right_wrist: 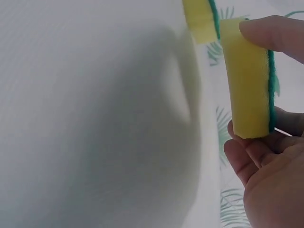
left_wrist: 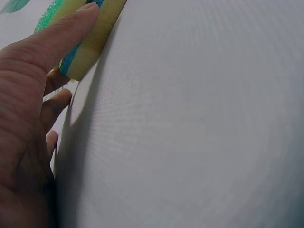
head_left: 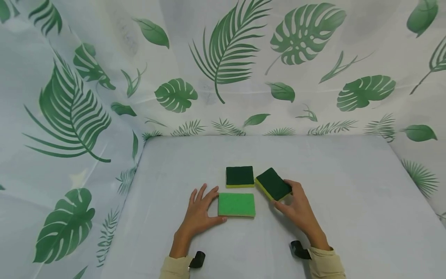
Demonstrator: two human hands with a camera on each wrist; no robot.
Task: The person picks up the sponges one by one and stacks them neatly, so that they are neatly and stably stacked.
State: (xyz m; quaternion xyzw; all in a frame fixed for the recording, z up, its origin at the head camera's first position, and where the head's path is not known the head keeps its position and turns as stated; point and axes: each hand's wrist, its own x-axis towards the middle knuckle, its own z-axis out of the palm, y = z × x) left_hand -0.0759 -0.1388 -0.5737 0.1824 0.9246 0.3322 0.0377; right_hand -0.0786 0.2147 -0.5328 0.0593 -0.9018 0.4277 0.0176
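My left hand (head_left: 198, 215) holds a bright green sponge (head_left: 237, 204) at its left end, thumb on the near edge and index finger at the far corner. The left wrist view shows a blue layer (left_wrist: 69, 61) and more yellow foam (left_wrist: 92, 50) beneath its green top, like two stacked sponges. My right hand (head_left: 301, 211) pinches a dark green and yellow sponge (head_left: 273, 184) between thumb and fingers, turned at an angle and raised off the table. Behind the bright green one, another dark green and yellow sponge (head_left: 239, 176) lies dark side up, close to the held sponge's left corner.
A white-covered table (head_left: 366, 193) spreads under the hands. White curtain with green leaf prints (head_left: 223, 112) stands along the back and left side, and hangs at the right too. Dark wrist cameras (head_left: 299, 250) sit by the sleeves.
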